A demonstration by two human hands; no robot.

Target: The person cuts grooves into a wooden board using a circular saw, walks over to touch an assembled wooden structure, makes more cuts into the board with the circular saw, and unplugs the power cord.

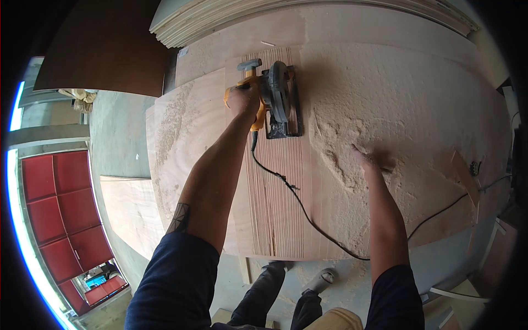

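My left hand (243,102) is wrapped round the rear handle of a yellow and black circular saw (279,91). The saw's base rests on a wooden board (275,203) cut with many narrow parallel grooves. From the handle a black power cord (308,214) runs down across the board. Over to the right, my right hand (366,159) is low at the edge of a heap of sawdust (344,137), with one digit stretched out. The other fingers are mostly hidden by the hand and its shadow, and I see nothing held there.
A stack of sheets (209,19) lies along the far edge. Sawdust covers much of the large panel (385,82) on the right. A thin wood strip (465,179) lies near the cord at far right. Red door panels (60,203) show at left, and a brown sheet (110,44) stands upper left.
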